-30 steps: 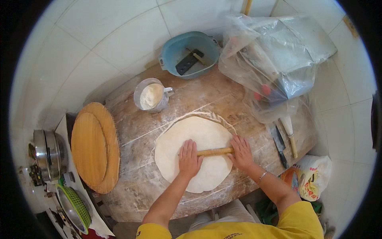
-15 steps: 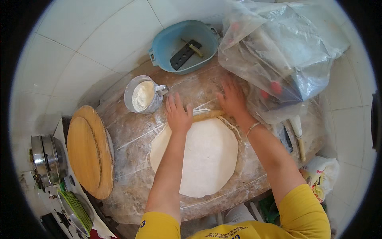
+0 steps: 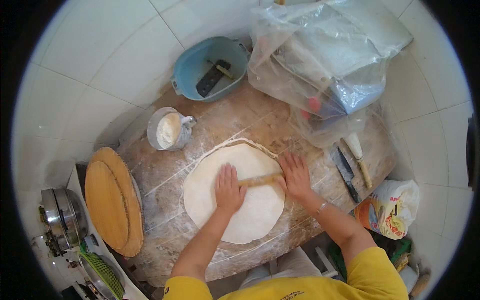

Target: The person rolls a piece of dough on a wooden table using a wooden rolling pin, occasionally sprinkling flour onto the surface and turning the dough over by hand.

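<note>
A wide, thin round sheet of dough (image 3: 245, 216) lies on the floury wooden table. Across its middle, at a slight tilt, runs a wooden rolling pin (image 3: 261, 180). My left hand (image 3: 229, 190) rests flat over the pin's left end, its fingers stretched out and pointing away from me. Over the right end lies my right hand (image 3: 296, 175), fingers also straight and slightly spread, beside the dough's right edge. Both palms cover the ends of the pin. Beyond the dough's far edge, a thin pale curved line of dough or flour (image 3: 220, 145) shows on the wood.
A clear jug of flour (image 3: 169, 131) stands at the far left, near a blue basin (image 3: 182, 85) holding a dark slotted tool. Clear plastic sheeting (image 3: 320, 65) covers things at the back right. On the right lie a knife (image 3: 344, 167) and a brush (image 3: 361, 165). Round boards (image 3: 107, 200) lean left.
Both hands and the rolling pin have come toward me, from the dough's far edge to its middle. The whole view has shifted a little.
</note>
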`<state>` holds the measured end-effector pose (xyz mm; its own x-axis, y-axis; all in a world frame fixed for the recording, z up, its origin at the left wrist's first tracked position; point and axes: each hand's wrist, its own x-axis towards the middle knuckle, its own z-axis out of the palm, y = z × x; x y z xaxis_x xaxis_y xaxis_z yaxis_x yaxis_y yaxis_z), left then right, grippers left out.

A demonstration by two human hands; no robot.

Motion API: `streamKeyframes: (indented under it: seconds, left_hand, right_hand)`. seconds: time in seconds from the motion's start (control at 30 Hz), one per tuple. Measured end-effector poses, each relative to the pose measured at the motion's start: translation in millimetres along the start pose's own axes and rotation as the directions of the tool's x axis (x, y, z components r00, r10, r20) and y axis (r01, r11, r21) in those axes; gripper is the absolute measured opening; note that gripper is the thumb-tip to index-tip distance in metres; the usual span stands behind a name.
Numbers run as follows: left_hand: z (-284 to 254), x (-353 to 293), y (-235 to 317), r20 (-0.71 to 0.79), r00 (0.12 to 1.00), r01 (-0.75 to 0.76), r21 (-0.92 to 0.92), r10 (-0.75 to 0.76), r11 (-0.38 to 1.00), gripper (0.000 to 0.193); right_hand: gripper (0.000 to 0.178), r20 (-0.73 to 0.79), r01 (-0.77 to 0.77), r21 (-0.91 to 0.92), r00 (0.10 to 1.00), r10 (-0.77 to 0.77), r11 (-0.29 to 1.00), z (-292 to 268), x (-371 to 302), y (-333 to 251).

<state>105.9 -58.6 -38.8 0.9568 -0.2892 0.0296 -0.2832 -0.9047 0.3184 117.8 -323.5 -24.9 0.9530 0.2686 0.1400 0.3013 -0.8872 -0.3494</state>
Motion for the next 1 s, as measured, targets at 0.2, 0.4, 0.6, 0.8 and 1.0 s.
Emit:
streamKeyframes:
  seconds: [0.2,0.4,0.6,0.8,1.0]
  left_hand:
    - [8.4,118.2,-24.5,-0.173,0.972,0.181,0.136,-0.156,0.974,0.063]
    - [6.0,137.6,-31.1,-0.219,0.938,0.301,0.121,-0.270,0.946,0.070]
    - [12.1,-4.7,42.2,0.011,0.995,0.094,-0.004,-0.094,0.996,0.083]
    - [11.0,-69.8,38.6,0.094,0.993,-0.072,-0.020,0.074,0.997,0.081]
    - [13.2,26.5,3.9,-0.011,0.994,0.107,0.074,-0.106,0.992,0.073]
  right_hand:
    - [0.062,-0.083,-0.108,0.055,0.990,0.113,0.993,26.7,118.4,31.1]
    - [0.063,-0.126,-0.076,0.072,0.988,0.085,0.994,25.2,138.7,31.9]
    - [0.060,0.038,0.081,0.077,0.996,-0.084,0.994,-18.6,16.9,30.3]
    - [0.061,0.121,-0.017,0.123,0.993,0.002,0.992,-7.9,-48.9,38.2]
    - [0.062,-0.077,-0.016,0.003,0.997,0.016,1.000,7.9,47.2,20.2]
